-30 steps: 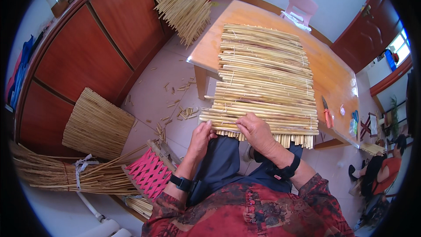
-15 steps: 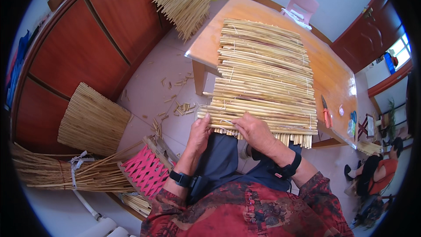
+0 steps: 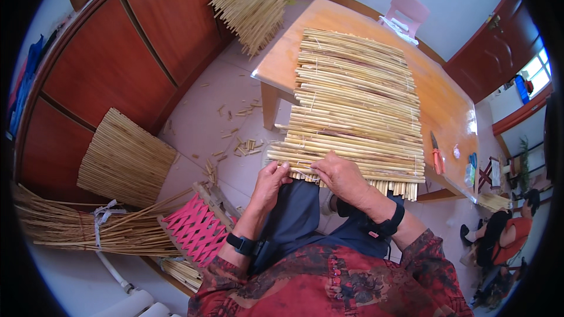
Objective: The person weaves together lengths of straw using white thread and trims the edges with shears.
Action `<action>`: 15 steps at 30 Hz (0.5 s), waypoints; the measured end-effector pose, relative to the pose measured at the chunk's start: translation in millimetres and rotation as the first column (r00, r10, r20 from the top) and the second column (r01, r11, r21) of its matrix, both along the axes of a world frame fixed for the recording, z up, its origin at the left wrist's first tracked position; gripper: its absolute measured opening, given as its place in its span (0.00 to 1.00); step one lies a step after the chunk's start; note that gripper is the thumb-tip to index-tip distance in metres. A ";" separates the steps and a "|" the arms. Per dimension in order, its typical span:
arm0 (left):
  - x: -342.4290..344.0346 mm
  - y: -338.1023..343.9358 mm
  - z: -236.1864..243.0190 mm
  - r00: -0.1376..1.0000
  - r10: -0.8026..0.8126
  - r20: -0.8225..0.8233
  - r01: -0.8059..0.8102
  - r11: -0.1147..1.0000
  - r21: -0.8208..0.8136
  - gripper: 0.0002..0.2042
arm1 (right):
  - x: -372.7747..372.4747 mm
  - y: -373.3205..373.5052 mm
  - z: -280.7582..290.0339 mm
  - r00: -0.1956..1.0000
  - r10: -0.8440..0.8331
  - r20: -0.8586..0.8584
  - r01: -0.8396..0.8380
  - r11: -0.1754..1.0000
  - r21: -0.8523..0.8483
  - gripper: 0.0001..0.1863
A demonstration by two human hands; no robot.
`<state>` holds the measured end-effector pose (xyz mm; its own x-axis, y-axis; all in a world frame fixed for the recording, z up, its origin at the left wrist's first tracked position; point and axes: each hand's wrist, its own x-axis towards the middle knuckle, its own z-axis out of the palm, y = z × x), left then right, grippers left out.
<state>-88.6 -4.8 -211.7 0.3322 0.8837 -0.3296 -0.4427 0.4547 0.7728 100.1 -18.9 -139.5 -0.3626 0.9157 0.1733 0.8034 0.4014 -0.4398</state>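
A mat of straw-coloured reed stalks (image 3: 361,105), tied in rows with thin pale string, lies over the wooden table (image 3: 443,103) and hangs past its near edge above my knees. My left hand (image 3: 271,186) is closed on the mat's near left corner, thumb on top. Just right of it, my right hand (image 3: 341,175) lies over the near edge with thumb and forefinger pinched together. A bit of pale string shows at those fingertips. Cut stalk ends (image 3: 399,189) stick out below the near edge by my right wrist.
Orange-handled pliers (image 3: 437,155) lie right of the mat. A pink-strapped stool (image 3: 197,223) and a tied reed bundle (image 3: 64,223) are at lower left. Another mat (image 3: 126,158) leans on the red cabinet (image 3: 106,58). Offcuts (image 3: 249,147) litter the floor. A person (image 3: 505,238) sits far right.
My left hand has slid slightly right and nearer along the mat's edge, its thumb now lower. The string loop between my hands shows less. My right hand stays nearly in place.
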 end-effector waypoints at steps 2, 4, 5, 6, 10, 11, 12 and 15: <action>0.1 -2.6 0.3 1.000 0.011 0.008 -0.011 1.000 -0.008 0.10 | 1.1 0.8 -0.9 0.999 0.035 0.041 -0.035 0.999 0.002 0.05; 0.7 -2.8 0.3 1.000 0.022 0.018 -0.021 1.000 -0.014 0.09 | 2.0 2.3 -3.2 0.998 0.037 0.048 -0.037 0.999 -0.004 0.06; 0.4 -3.3 -0.4 1.000 0.024 0.018 -0.024 1.000 -0.006 0.09 | 2.5 3.0 -4.0 0.998 0.039 0.052 -0.039 0.999 -0.010 0.06; -0.4 -4.0 -1.5 1.000 0.026 0.017 -0.026 1.000 0.000 0.09 | 2.7 3.4 -4.0 0.998 0.040 0.054 -0.039 0.999 -0.013 0.06; -1.4 -5.2 -4.7 0.998 0.023 0.056 -0.023 1.000 0.003 0.09 | 4.2 5.9 0.0 0.995 0.068 0.077 -0.065 0.997 -0.043 0.07; -1.5 -6.4 -3.2 0.998 0.030 0.061 -0.030 1.000 0.002 0.08 | 4.6 6.4 0.9 0.994 0.078 0.080 -0.073 0.996 -0.059 0.07; -1.2 -7.3 -1.9 0.997 0.036 0.066 -0.037 0.999 0.002 0.08 | 5.9 6.7 1.0 0.994 0.079 0.081 -0.074 0.995 -0.062 0.07; -1.8 -8.9 -2.4 0.995 0.038 0.090 -0.038 0.999 -0.003 0.09 | 10.3 7.3 1.1 0.992 0.093 0.087 -0.085 0.991 -0.099 0.08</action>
<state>-90.4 -13.8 -214.1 0.3266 0.8960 -0.3010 -0.5272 0.4370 0.7288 110.4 -11.7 -138.3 -0.4538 0.8897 0.0497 0.8049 0.4332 -0.4055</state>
